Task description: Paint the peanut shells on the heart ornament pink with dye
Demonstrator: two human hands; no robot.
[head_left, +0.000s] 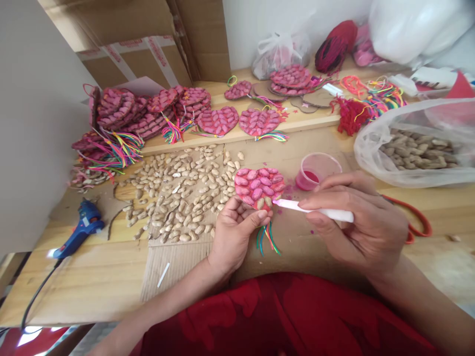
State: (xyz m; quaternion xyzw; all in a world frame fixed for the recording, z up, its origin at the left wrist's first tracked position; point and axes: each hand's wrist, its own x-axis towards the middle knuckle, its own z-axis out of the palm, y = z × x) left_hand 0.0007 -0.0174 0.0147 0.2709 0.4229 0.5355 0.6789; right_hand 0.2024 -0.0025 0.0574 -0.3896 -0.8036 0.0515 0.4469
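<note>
My left hand (pixel 235 230) grips a heart-shaped peanut ornament (pixel 260 184) by its lower tip, thumb in front. Pink-painted peanut shells cover most of the heart, while a couple near the tip are plain tan. Colourful tassel strands (pixel 267 240) hang below it. In my right hand (pixel 356 217) is a white pen-shaped brush (pixel 326 211), its pink tip at the plain shells near the heart's lower edge. Just behind my right fingers stands a clear plastic cup (pixel 319 165) with dark pink liquid in the bottom.
Loose peanuts (pixel 193 193) spread over cardboard at left, beside a blue glue gun (pixel 82 225) with a cord. Finished pink hearts (pixel 218 121) lie along a raised wooden ledge. A plastic bag of peanuts (pixel 419 148) and an orange-red loop handle (pixel 421 217) are at right.
</note>
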